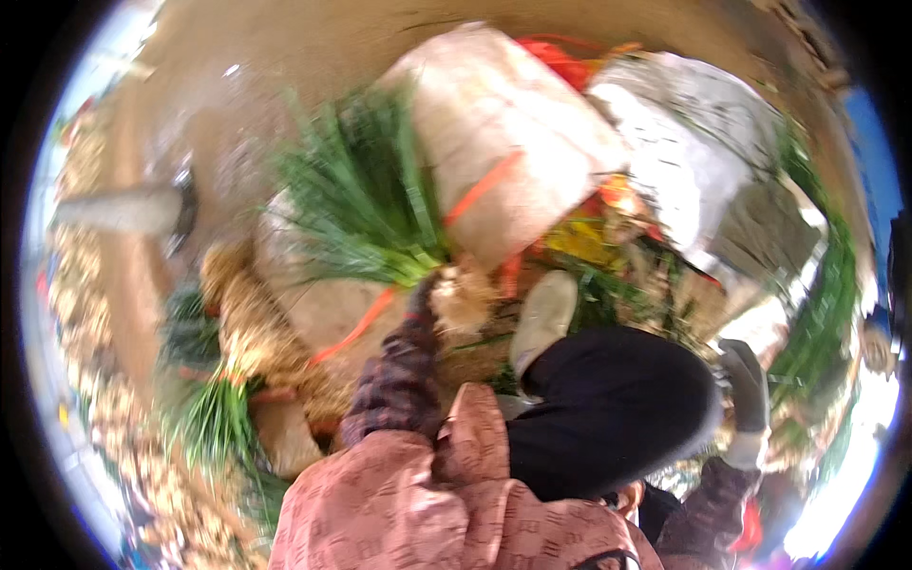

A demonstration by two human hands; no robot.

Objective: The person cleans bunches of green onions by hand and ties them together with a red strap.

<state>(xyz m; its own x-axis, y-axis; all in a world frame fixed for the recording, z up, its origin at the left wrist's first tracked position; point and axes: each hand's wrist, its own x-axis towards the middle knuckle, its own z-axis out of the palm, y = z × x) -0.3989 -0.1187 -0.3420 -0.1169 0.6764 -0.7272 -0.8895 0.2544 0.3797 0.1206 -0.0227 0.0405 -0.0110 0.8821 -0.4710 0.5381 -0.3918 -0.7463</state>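
My left hand [435, 283], mostly hidden by its dark checked sleeve, is closed round the root end of a bunch of scallions [366, 195]. Long green leaves fan away toward the far left, while the tan tangle of roots [464, 299] hangs on the right. Beneath the leaves lies a pale tan sheet [513, 123] with an orange strap [484, 187] across it. On the right, my right hand [746, 380] wears a grey glove with a white cuff. Motion smears its fingers; it is nearest to a heap of long green scallions [822, 294].
A white sack [665, 123] lies at the far right beside red and yellow wrapping [579, 237]. Tied scallion bundles [214, 413] and straw-coloured roots [252, 323] are at the left. My bent dark-trousered leg [608, 408] and beige shoe [546, 318] take up the near middle.
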